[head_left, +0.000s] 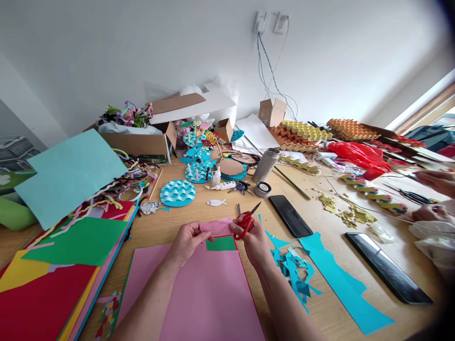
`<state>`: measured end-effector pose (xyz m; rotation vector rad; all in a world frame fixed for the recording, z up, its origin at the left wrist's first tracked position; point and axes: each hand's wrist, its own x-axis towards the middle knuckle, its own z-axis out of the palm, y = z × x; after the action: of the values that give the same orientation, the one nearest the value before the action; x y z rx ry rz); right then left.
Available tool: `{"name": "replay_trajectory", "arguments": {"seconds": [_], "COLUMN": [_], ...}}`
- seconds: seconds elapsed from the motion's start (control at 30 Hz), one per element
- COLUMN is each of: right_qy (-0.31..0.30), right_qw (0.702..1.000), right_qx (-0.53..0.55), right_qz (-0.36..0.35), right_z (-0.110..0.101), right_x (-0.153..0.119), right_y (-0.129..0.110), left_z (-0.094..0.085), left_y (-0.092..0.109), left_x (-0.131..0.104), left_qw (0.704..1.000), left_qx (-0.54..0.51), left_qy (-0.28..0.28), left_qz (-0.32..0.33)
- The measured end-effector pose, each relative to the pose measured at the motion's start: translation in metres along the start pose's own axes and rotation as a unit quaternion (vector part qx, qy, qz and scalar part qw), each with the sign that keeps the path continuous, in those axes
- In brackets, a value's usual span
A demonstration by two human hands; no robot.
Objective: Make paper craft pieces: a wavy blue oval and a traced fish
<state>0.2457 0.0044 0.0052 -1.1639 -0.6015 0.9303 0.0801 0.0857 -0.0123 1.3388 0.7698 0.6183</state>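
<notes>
A small piece of pink paper is stretched between my two hands, above the top edge of a large pink sheet. My left hand pinches its left end between thumb and fingers. My right hand pinches the right end and also carries red-handled scissors, whose blades point up and away to the right. A faint line seems to run across the small piece. Below it, a green rectangle shows at the sheet's top right corner. A white fish-shaped cutout lies just beyond my hands.
Blue paper scraps and a black phone lie right of my right arm. Coloured sheets are piled at left. A steel flask, glue bottle and wavy blue disc stand beyond. Another person's hands are at far right.
</notes>
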Motion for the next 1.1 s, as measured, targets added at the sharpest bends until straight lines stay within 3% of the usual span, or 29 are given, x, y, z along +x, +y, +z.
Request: {"name": "replay_trajectory", "arguments": {"seconds": [0.3, 0.5, 0.67, 0.9, 1.1], "right_qy": [-0.020, -0.021, 0.013, -0.036, -0.044], "right_qw": [0.999, 0.996, 0.999, 0.999, 0.998], "right_qx": [0.007, -0.042, -0.029, -0.001, 0.016], "right_qz": [-0.038, -0.072, -0.035, 0.032, 0.035], "right_z": [-0.0017, -0.0033, -0.0069, -0.0015, -0.0033], "right_x": [-0.0029, -0.0035, -0.0008, -0.0031, -0.0017], "right_y": [0.0033, 0.0053, 0.0055, 0.0042, 0.0070], "left_z": [-0.0006, -0.0008, -0.0031, -0.0043, -0.0039], "left_y": [0.0018, 0.0012, -0.0010, -0.0037, -0.0046], "left_x": [-0.0007, -0.0002, 0.0008, 0.0007, 0.0007], "left_qw": [0.999, 0.992, 0.986, 0.978, 0.978], "left_qx": [-0.034, -0.088, -0.051, 0.031, 0.044], "left_qy": [0.008, 0.083, 0.134, 0.109, 0.103], "left_qz": [-0.022, 0.040, 0.080, 0.173, 0.176]}}
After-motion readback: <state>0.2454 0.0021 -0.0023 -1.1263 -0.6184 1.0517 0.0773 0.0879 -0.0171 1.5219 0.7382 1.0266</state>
